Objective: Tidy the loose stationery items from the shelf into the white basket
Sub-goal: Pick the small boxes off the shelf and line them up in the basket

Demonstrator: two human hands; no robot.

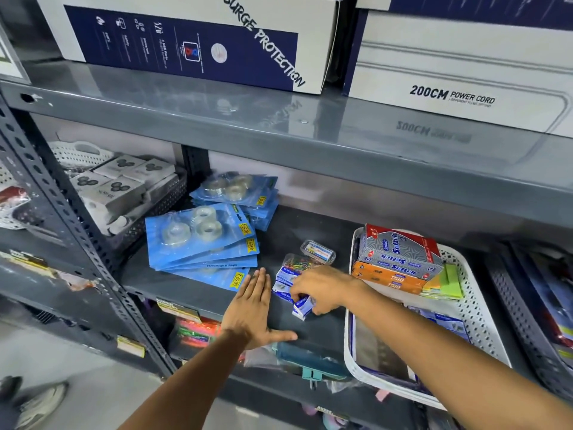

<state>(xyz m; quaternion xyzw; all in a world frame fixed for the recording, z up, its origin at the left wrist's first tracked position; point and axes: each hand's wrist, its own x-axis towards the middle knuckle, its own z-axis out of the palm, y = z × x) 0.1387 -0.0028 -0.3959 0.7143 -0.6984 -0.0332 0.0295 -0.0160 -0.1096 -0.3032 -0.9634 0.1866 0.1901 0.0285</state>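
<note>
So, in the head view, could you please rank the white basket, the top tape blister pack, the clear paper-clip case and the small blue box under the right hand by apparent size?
1. white basket
2. top tape blister pack
3. clear paper-clip case and small blue box: both partly hidden, too close to rank.

The right hand covers part of the small blue-and-white boxes; their print is too small to read. Its fingertips are curled under, so the grip on the nearest box cannot be judged. The right forearm hides part of the white basket, whose near rim is partly lost behind it. The clear case bears a label too blurred to read. On the upper shelf, both cartons are cut off by the top edge. A shoe at lower left is blurred.
</note>
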